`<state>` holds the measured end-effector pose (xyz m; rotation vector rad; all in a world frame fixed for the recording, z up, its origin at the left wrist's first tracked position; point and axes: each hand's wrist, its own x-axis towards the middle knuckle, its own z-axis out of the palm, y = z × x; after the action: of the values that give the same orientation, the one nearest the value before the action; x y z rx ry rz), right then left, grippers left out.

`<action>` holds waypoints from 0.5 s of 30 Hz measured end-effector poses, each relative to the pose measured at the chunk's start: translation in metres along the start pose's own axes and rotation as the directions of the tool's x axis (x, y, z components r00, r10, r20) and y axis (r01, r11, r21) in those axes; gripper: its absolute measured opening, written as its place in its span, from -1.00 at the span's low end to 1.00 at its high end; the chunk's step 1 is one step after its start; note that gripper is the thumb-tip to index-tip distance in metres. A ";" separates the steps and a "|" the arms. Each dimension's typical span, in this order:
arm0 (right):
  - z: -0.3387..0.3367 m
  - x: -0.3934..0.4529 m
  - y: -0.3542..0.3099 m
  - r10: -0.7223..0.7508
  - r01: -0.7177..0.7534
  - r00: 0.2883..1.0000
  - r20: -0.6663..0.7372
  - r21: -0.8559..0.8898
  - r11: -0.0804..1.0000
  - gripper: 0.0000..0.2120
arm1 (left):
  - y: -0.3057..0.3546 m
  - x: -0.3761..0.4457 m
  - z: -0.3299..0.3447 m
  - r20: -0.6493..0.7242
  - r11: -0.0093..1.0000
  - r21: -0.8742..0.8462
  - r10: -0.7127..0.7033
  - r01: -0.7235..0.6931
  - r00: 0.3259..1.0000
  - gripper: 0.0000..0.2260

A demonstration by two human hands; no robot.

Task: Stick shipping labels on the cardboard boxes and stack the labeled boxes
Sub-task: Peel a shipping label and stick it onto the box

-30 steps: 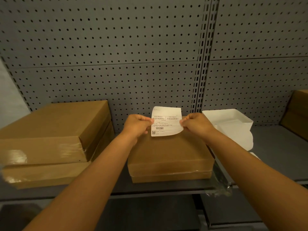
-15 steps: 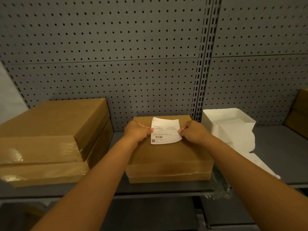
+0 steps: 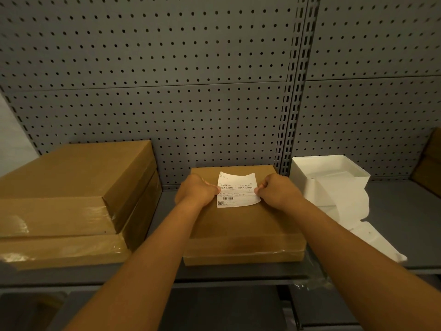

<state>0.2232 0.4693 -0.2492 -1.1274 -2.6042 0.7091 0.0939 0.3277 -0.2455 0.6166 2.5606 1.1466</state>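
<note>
Two hands hold one white label [image 3: 237, 189] by its sides. The left hand [image 3: 196, 191] pinches the left edge and the right hand [image 3: 278, 191] pinches the right edge. The label sits over the top of a flat brown box [image 3: 243, 225] on the gray shelf [image 3: 393, 211]. Two more boxes [image 3: 71, 199] are stacked on the left. A white bin [image 3: 329, 177] stands on the right.

The left hand [image 3: 196, 191] and right hand [image 3: 278, 192] pinch the side edges of a white printed shipping label [image 3: 236, 189] over a flat brown cardboard box [image 3: 241, 225]. A stack of two brown cardboard boxes [image 3: 71, 201] stands at 9 o'clock. A white open plastic bin [image 3: 334, 177] is at 3 o'clock.
</note>
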 end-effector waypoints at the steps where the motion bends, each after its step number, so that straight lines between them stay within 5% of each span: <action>1: 0.000 0.000 0.000 0.000 0.000 1.000 0.000 -0.007 1.000 -0.83 | 0.000 0.000 0.000 -0.001 1.000 0.002 0.002 -0.002 1.000 -0.84; 15: 0.002 0.000 -0.003 0.001 -0.002 1.000 -0.007 -0.054 0.999 -0.84 | 0.000 0.002 0.007 -0.044 0.988 0.154 0.038 -0.031 0.998 -0.85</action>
<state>0.2205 0.4668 -0.2489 -1.1450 -2.6318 0.6377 0.0949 0.3325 -0.2502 0.6797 2.7065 0.9919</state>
